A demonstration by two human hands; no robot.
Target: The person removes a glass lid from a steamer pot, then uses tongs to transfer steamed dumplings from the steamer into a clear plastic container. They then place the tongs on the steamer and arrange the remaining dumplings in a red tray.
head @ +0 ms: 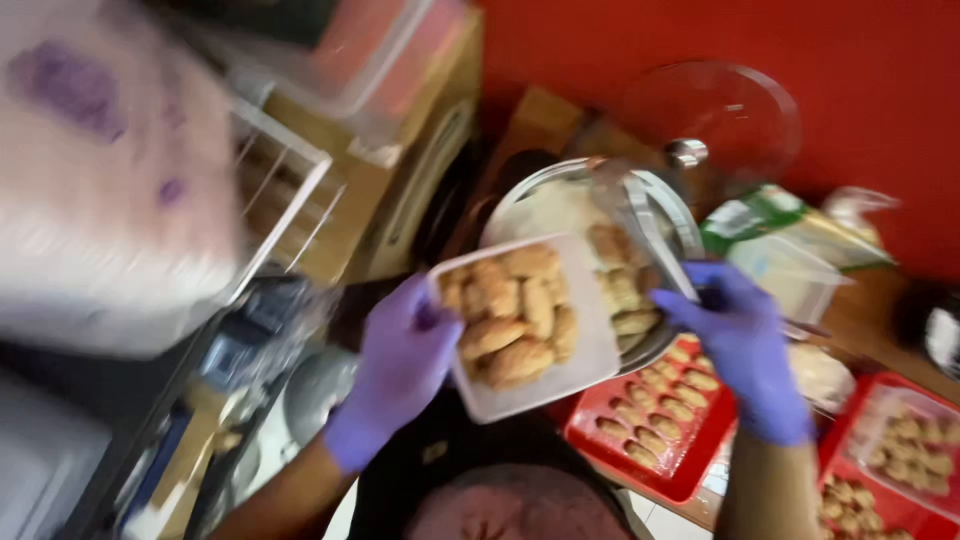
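My left hand (398, 365), in a purple glove, holds a clear plastic tray (590, 360) by its left edge; several golden fried pieces (512, 312) lie in it. My right hand (745, 345), also gloved in purple, grips metal tongs (648, 225) whose tips reach over a round metal bowl (515, 215). The bowl sits behind the tray and holds more fried pieces (620, 290) on its right side. The picture is blurred by motion.
A red tray (600, 440) with rows of small fried pieces sits below the bowl; more red trays (905, 450) lie at the right. A glass lid (730, 120) leans on the red wall. A clear container (790, 275) and a wire rack (285, 200) are nearby.
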